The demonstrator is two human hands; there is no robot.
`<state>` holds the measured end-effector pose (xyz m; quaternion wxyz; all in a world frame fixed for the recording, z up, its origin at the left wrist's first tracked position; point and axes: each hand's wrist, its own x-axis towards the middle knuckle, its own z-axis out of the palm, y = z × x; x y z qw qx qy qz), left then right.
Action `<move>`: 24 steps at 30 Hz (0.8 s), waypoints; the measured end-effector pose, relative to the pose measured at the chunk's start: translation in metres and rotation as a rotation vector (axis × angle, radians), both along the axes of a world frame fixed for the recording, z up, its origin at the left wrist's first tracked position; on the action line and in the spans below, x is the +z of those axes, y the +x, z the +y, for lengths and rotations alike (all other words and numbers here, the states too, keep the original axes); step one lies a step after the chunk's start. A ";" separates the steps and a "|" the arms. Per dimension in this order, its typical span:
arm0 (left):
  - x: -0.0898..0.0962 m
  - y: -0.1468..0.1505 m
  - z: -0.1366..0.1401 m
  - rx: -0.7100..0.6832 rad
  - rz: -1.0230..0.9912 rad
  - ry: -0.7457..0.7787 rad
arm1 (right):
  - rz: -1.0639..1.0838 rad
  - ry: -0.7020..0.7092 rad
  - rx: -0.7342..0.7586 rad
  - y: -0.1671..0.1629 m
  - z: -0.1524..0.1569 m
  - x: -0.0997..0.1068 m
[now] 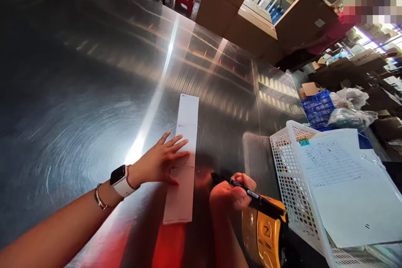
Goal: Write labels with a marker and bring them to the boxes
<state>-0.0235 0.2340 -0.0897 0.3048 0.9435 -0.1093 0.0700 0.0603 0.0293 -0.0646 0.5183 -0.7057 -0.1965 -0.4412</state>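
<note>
A long white strip of labels point(184, 163) is laid flat on the brushed steel table point(78, 92), near its front edge. It is pinned by the left hand point(161, 161), fingers spread flat across its middle, probably so that the thin paper is kept from sliding on the slick metal. A black marker point(241, 188) is clamped in the closed right hand point(230, 194), just beside the strip (a yellow-and-black device point(266, 230) is partly hidden beneath). A white perforated plastic basket point(290, 184) with papers point(342, 188) is set to the right.
</note>
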 end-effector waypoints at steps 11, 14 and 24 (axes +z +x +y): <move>0.002 0.002 -0.001 0.026 -0.023 0.164 | 0.275 0.216 0.234 0.006 0.006 -0.016; 0.000 0.002 -0.001 0.023 -0.026 0.173 | 0.421 0.259 0.185 0.003 0.007 -0.016; -0.015 0.031 0.005 0.437 -0.022 -0.172 | 0.613 -0.068 0.185 -0.004 0.003 -0.022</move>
